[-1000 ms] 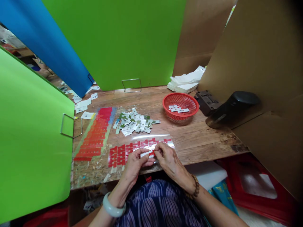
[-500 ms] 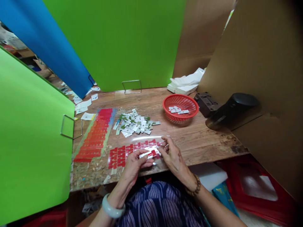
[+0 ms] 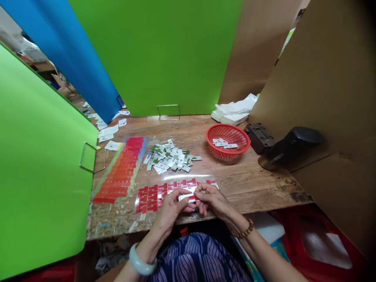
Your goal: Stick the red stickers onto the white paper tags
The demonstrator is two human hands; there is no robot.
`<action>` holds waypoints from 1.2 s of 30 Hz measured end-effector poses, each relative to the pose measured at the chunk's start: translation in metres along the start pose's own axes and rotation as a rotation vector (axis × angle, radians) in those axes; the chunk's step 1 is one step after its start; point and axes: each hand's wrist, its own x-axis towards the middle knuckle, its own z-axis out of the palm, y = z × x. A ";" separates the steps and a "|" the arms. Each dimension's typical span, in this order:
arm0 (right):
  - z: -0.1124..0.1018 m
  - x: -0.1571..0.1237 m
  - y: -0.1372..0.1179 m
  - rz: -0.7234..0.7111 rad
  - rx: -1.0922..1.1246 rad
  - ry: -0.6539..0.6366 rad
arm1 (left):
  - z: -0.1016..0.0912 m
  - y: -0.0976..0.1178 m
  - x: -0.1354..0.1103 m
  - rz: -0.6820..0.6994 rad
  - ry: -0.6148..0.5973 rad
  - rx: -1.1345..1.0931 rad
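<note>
A small flat white piece [image 3: 184,197] with a red patch at its right end is held low over the front of the table. My left hand [image 3: 172,205] pinches its left part between thumb and fingers. The thumb and forefinger of my right hand [image 3: 213,197] are closed on the red end, and its other fingers curl below. Under both hands lies a clear sheet of red T-shaped stickers [image 3: 152,197], partly hidden by them. Behind it is a loose pile of small white and green metal-looking pieces [image 3: 170,156].
A red plastic basket [image 3: 209,145] holds several white pieces. An orange-red strip sheet [image 3: 119,172] lies at left. Beyond stand a dark metal block [image 3: 260,137], a black cylinder [image 3: 290,147] and a stack of white paper [image 3: 233,111]. Green panels [image 3: 164,58] and cardboard [image 3: 329,98] enclose the table.
My right hand has come left and down from the sticker sheet to the white piece, and its fingers have closed on the red end. My left hand keeps its hold. The camera view has shifted slightly.
</note>
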 end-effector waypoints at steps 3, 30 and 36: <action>-0.014 0.001 -0.021 -0.124 0.077 0.111 | -0.004 -0.003 0.005 0.000 0.021 -0.104; 0.011 0.098 -0.061 -0.673 -1.112 0.263 | -0.014 -0.015 0.019 -0.075 0.185 -0.219; 0.032 0.032 -0.023 -0.934 -1.204 0.235 | 0.003 0.004 0.009 0.061 0.046 -0.450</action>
